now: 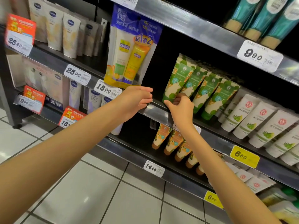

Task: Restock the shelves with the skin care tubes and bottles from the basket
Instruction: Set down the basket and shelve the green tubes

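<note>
The right hand (181, 107) pinches the lower end of the green tube (175, 76). This tube stands tilted on the middle shelf (155, 111), first from the left in a row of the same tubes. The left hand (137, 101) hovers near it at the shelf edge, fingers loosely curled and holding nothing, just below a hanging pack (129, 50).

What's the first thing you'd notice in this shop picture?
The right hand grips the bottom of the leftmost green leafy tube on the shelf, while the left hand hovers empty beside it. Above the left hand hangs a bright blue-and-yellow two-tube pack.
</note>
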The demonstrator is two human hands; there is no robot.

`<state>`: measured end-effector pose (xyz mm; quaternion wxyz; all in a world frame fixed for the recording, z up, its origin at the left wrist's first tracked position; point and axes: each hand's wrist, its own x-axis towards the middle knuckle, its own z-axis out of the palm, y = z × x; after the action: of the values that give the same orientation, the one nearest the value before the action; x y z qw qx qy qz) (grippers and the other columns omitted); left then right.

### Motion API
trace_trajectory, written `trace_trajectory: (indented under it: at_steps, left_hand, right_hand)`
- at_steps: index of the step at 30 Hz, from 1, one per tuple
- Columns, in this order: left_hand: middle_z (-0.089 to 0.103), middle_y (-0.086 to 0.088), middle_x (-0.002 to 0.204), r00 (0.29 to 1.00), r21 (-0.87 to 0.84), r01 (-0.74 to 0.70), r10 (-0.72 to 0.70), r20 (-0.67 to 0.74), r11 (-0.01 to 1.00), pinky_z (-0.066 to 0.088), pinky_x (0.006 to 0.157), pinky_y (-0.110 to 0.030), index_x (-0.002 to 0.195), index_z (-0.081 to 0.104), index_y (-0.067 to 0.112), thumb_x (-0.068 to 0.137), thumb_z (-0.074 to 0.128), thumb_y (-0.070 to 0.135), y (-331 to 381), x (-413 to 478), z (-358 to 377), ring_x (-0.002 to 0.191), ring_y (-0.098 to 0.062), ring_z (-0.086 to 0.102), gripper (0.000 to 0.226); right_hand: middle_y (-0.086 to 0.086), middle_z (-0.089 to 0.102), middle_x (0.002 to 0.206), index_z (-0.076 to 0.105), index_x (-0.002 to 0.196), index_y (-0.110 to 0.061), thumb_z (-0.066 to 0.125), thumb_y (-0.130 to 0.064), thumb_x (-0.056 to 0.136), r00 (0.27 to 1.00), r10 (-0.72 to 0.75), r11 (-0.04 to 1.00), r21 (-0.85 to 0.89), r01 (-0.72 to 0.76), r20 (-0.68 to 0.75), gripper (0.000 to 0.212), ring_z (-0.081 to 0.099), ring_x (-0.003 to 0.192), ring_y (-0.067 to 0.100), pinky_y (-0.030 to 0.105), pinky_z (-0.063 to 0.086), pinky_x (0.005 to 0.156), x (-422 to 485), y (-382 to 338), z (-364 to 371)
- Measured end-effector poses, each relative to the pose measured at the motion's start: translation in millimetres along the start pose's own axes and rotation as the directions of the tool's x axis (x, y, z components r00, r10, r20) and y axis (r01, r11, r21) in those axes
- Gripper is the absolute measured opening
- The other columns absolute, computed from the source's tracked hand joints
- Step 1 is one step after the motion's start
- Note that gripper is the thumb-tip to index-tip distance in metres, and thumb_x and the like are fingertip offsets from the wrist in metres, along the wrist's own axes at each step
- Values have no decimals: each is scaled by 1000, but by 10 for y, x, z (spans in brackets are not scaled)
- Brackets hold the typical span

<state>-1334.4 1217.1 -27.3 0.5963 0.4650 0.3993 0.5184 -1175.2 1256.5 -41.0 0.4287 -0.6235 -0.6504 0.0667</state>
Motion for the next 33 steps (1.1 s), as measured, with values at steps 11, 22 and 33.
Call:
trace_trajectory:
  at_steps: [11, 22, 33]
  left_hand:
    - [63, -8, 112, 987, 386, -116, 149, -56, 915, 44, 97, -25, 105, 59, 13, 91, 52, 7, -158, -429, -207, 108, -16, 58, 17]
    - [63, -14, 100, 582, 504, 507, 154, -798, 699, 42, 83, -14, 97, 59, 6, 90, 45, -8, -607, -3974, -2805, 76, 9, 58, 21]
    - [59, -21, 118, 125, 95, 984, -199, -972, 152, 38, 89, -34, 111, 56, -5, 96, 40, 14, -1858, -4836, -3395, 110, -31, 55, 29]
  right_hand:
    - [-6, 64, 92, 61, 103, -15, 56, -15, 91, 962, -187, 926, 362, 105, 199, 13, 61, 87, 0, 8, 47, 75, -826, -496, 5]
    - [-4, 69, 83, 63, 84, -25, 60, -11, 86, 52, -668, 743, 660, 114, 742, 14, 65, 82, 12, 26, 51, 82, -2405, -2178, 1434]
    - [-7, 58, 72, 62, 91, -8, 51, -9, 92, -308, -316, 931, 356, 84, 897, 12, 56, 71, 8, 23, 50, 75, -3854, -2190, 2243]
